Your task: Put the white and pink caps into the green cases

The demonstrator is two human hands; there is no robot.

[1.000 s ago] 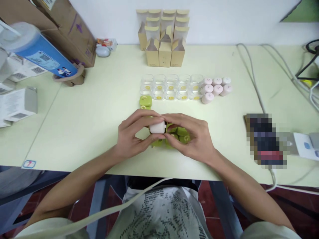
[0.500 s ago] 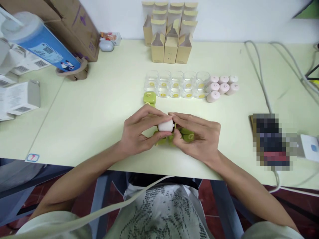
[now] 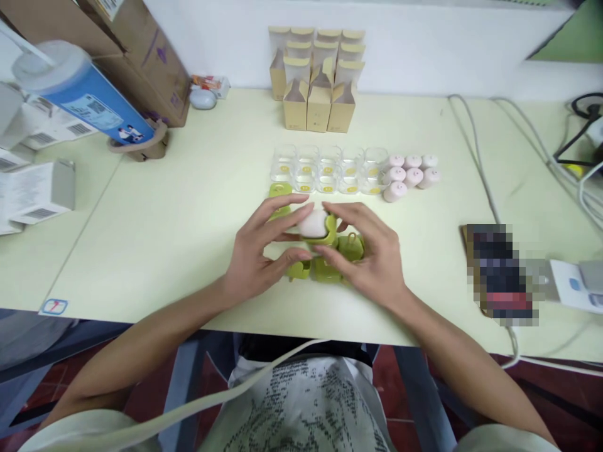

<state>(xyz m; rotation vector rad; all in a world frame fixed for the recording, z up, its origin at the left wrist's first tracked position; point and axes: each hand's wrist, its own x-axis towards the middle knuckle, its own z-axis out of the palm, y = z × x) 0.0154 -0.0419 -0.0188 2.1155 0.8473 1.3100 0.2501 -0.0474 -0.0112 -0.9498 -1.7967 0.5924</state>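
Note:
A small whitish rounded cylinder (image 3: 313,224) sits partly inside a green case (image 3: 331,232), held between my two hands above the table. My left hand (image 3: 259,251) has its thumb and fingertips curled round the cylinder's left side. Thumb and fingers of my right hand (image 3: 374,257) grip the green case from the right. Below my hands lie several more green pieces, among them a green case with a small loop (image 3: 351,246) and a green piece (image 3: 299,270). Another green case (image 3: 281,191) rests beyond my left fingers, partly covered by them.
Clear plastic cups (image 3: 306,179) with yellow stickers stand in two rows, beside several pale pink cylinders (image 3: 394,191). Open cardboard boxes (image 3: 319,113) are at the wall. A phone (image 3: 502,270) and cables lie right; a blue cup (image 3: 98,107) and white boxes (image 3: 40,191) stand left.
The cylinder now sits in the green case, which has turned so its side shows. My right fingers have spread wider round it. The view has shifted slightly.

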